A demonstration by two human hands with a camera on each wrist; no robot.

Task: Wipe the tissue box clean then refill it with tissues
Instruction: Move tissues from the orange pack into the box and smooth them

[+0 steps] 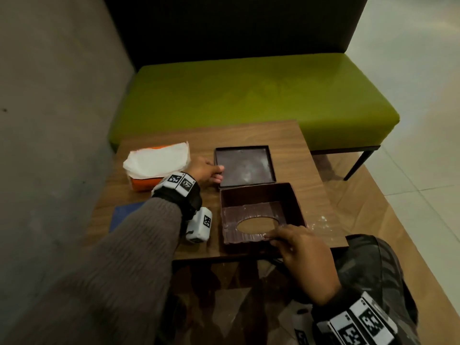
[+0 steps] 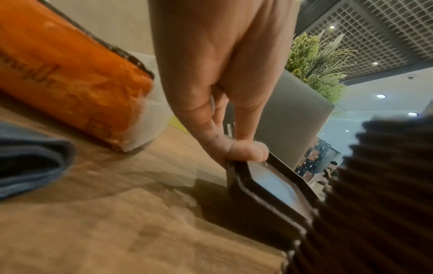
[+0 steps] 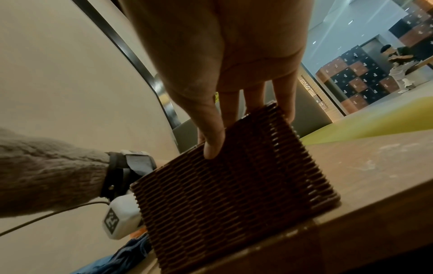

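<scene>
A small wooden table stands in front of a green padded bench, seen from above. On the table sits a dark brown tissue box turned upside down, its open bottom facing up and the oval opening of its top visible inside against the table. White dust streaks its inner walls. The right hand holds the box's near wall, fingers curled over the rim and thumb pressed on the ribbed outer side.

Just beyond the tissue box, touching its far edge, lies the flat square base panel, dusty and rimmed. The left hand pinches that panel's left edge, fingertips curled on its rim.

Left of the base panel rests an orange pack of tissues, white sheets spilling from its top. Left of the tissue box, a folded blue cloth lies on the table, partly under the left sleeve. White powder marks the table right of the tissue box.
</scene>
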